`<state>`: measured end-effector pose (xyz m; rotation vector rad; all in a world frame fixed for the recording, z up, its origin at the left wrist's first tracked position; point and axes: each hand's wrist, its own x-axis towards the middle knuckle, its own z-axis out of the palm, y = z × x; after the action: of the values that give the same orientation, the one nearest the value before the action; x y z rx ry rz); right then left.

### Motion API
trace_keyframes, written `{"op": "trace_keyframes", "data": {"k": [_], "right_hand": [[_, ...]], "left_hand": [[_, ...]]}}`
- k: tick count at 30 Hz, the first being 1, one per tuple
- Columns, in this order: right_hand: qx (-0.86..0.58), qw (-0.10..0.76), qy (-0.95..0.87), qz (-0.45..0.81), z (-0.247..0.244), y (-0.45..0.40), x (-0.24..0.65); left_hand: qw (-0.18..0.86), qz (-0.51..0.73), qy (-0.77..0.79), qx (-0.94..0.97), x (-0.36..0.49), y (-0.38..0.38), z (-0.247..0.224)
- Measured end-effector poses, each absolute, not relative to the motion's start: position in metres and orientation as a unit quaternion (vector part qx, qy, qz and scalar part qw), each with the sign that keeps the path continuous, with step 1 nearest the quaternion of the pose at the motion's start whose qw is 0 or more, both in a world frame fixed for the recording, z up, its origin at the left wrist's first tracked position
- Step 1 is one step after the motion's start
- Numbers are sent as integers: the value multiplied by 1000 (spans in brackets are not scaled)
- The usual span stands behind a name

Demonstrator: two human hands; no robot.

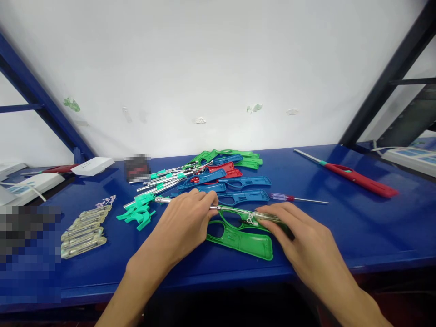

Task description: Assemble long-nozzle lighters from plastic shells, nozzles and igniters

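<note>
My left hand is closed around a silver metal lighter tube, whose rear end shows beyond the fingertips. The thumb and fingers of my right hand pinch a clear fuel tank at the handle end of a lighter. A thin white wire curls between the tank and the tube. Beneath lies a green handle half, partly hidden by my hands. Nearer to me, a second green handle half rests on the blue table.
Blue handle halves, red ones and green ones are heaped behind. Teal triggers and several clear tanks lie left. A screwdriver and a complete red lighter lie right. A white wall stands behind.
</note>
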<state>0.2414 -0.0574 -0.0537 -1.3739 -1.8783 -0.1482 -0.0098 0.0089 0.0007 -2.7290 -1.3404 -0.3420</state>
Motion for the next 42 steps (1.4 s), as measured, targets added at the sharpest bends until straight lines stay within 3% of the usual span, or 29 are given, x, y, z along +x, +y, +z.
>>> {"op": "trace_keyframes", "data": {"k": [5,25,42], "right_hand": [[-538,392,-744,-63,-54,-59,240],[-537,398,-737,-99,-60,-62,243],[-525,416,-738,-87,-54,-61,238]], "left_hand": [[71,-115,-436,-890,-10,11,-1],[-35,-132,-416,-899,-10,7,-6],[-46,-136,-414,-899,-9,7,-9]]}}
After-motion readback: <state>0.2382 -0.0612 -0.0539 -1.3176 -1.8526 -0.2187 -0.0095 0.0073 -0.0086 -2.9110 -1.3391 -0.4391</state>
